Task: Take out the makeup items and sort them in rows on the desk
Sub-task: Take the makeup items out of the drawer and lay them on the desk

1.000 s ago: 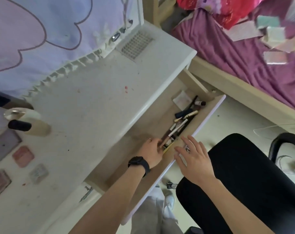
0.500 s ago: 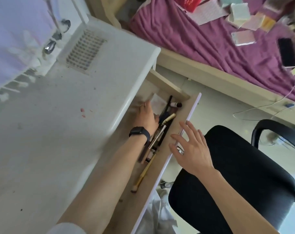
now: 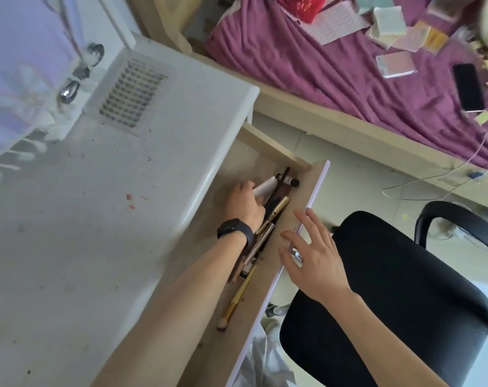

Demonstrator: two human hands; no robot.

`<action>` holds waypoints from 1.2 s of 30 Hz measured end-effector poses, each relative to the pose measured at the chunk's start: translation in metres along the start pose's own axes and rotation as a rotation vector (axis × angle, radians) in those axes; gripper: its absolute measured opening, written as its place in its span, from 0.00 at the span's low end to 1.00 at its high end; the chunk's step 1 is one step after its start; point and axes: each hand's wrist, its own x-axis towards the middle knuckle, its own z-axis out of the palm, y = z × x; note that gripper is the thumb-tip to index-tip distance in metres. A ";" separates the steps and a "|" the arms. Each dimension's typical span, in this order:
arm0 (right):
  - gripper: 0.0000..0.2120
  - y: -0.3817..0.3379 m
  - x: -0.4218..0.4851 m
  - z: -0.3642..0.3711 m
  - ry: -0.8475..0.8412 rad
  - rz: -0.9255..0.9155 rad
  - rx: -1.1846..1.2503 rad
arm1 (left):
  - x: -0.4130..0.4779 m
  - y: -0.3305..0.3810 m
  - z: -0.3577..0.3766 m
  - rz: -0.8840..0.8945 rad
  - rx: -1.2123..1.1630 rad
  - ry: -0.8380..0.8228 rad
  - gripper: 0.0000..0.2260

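Left fingers (image 3: 247,186) grip a white tube (image 3: 265,186) in the drawer (image 3: 307,188); right fingers (image 3: 316,227) spread open.

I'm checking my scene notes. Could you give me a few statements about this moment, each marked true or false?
1. The drawer is open. True.
2. The left hand is empty. False: it is in the drawer, with its fingers curled round a white packet.
3. The right hand grips a gold pen. False: the hand is open at the drawer front, and the pen lies in the drawer.
4. A phone lies on the bed. True.
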 end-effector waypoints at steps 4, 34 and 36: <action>0.13 0.000 0.003 -0.003 0.027 -0.003 -0.057 | -0.028 -0.004 -0.012 -0.041 -0.183 0.028 0.12; 0.26 -0.029 0.166 -0.005 -0.682 -0.061 -0.924 | -0.116 -0.037 -0.127 -0.167 -0.714 0.241 0.05; 0.27 -0.027 0.163 -0.005 -0.703 -0.060 -0.950 | -0.116 -0.038 -0.129 -0.173 -0.728 0.245 0.05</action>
